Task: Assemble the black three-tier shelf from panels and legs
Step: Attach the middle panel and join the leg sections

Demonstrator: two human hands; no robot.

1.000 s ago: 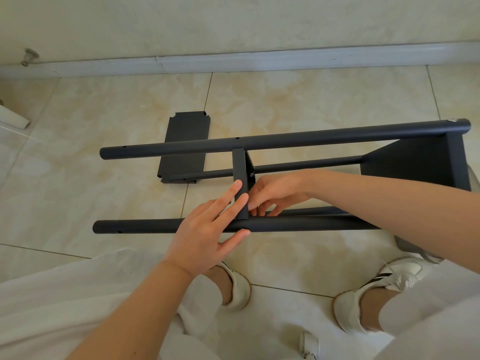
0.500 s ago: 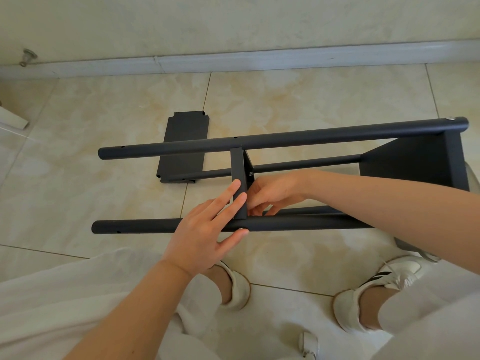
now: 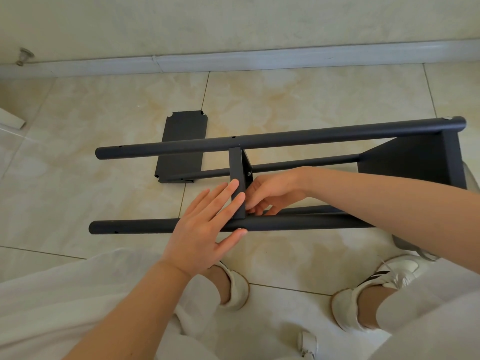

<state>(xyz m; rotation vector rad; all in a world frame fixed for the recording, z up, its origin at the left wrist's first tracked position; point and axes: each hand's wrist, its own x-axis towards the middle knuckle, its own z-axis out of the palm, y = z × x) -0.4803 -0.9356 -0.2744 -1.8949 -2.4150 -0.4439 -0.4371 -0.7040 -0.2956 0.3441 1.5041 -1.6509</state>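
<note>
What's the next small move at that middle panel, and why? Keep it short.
Probably fasten the lower corner of the middle panel to the near leg: the left hand presses flat on that panel, and the right hand has its fingers curled at that joint.

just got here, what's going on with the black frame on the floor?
A person is assembling a shelf. The frame lies on its side on the tile floor, an end panel already fixed. The left hand presses flat against the middle panel; the right hand, curled, works behind it at the near leg, and what it holds is hidden. A third panel lies loose beyond.
</note>
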